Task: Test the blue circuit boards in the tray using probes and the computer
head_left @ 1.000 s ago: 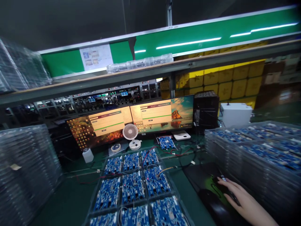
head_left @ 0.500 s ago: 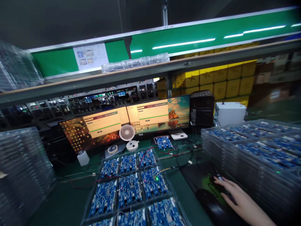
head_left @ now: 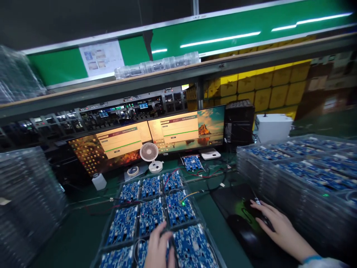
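I am resting my right hand (head_left: 276,225) over a small dark thing (head_left: 268,222) on a thin black mat with a green pattern (head_left: 225,197), just right of the clear plastic tray (head_left: 202,219). Its fingers are lying a little spread, and I cannot tell if they are pinching. My left hand (head_left: 158,249) is bending its fingers over the near part of the tray; two are standing slightly apart, and I cannot tell if they are pinching anything.

Flat blue circuit boards (head_left: 152,212) are lying inside the tray, one glowing green. The tray is sitting on a dark green table (head_left: 72,238). Behind it, a round white fan (head_left: 149,152) is standing before wide bright screens (head_left: 184,130). A tall stack of clear plastic (head_left: 30,201) is rising to its left. Beyond it, I am seeing a long grey shelf (head_left: 167,79) crossing the dim room, and yellow boxes (head_left: 259,91) are standing far to the right.
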Available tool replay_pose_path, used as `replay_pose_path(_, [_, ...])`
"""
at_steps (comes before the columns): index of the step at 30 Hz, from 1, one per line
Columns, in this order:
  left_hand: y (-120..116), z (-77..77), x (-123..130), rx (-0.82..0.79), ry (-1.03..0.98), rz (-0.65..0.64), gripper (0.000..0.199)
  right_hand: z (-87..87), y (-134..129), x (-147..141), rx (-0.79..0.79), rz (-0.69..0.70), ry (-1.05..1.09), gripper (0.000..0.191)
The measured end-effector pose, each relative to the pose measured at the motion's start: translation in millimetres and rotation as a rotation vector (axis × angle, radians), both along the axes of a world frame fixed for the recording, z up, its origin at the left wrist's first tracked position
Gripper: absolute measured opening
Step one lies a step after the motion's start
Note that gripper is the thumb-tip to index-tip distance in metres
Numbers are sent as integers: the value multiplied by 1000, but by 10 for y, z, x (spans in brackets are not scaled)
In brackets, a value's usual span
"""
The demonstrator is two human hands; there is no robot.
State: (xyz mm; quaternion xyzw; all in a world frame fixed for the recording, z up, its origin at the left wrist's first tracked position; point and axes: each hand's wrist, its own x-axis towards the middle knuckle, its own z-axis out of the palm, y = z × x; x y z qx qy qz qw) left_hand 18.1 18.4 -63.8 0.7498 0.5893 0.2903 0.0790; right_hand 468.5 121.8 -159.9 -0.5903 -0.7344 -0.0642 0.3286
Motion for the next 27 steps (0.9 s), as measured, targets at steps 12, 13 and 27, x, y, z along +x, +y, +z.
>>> replay_pose_path(12, [1645,48,166,-345,256,150,42,77,-58,0,81,25,67,37])
replay_pose_path(13, [1693,32,169,-336,254,162,42,81,-63,-2,85,30,70,37])
replay_pose_path(27, [1818,78,319,-256,158,273,41,45,-87,1,62,35,97,38])
